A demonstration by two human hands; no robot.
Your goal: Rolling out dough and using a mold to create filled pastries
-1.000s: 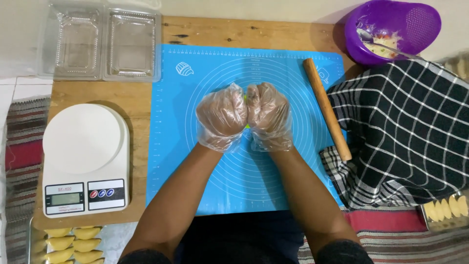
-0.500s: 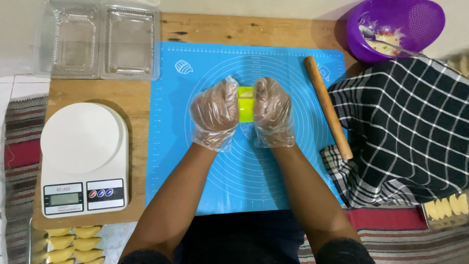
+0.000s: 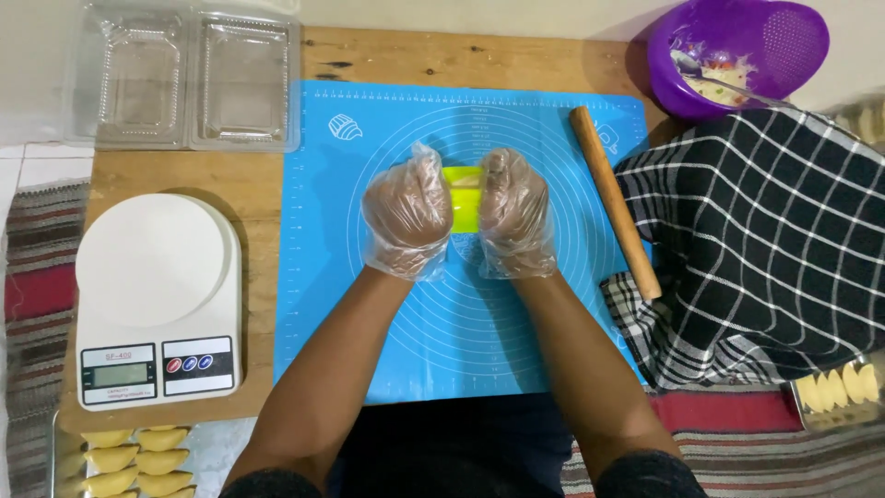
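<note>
Both gloved hands' fingers clench the yellow-green press (image 3: 464, 195) mid-mat (image 3: 323, 277); rolling pin (image 3: 614, 201) lies near right.

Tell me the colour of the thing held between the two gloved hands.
Bright yellow-green press, gripped between left hand and right hand; head view.

The left hand (image 3: 407, 214) and the right hand (image 3: 516, 217) each wear a thin, clear disposable plastic glove, loose and crinkled, ending in a ragged cuff at the wrist. Both forearms are bare. Dark sleeves cover the upper arms at the bottom edge.
</note>
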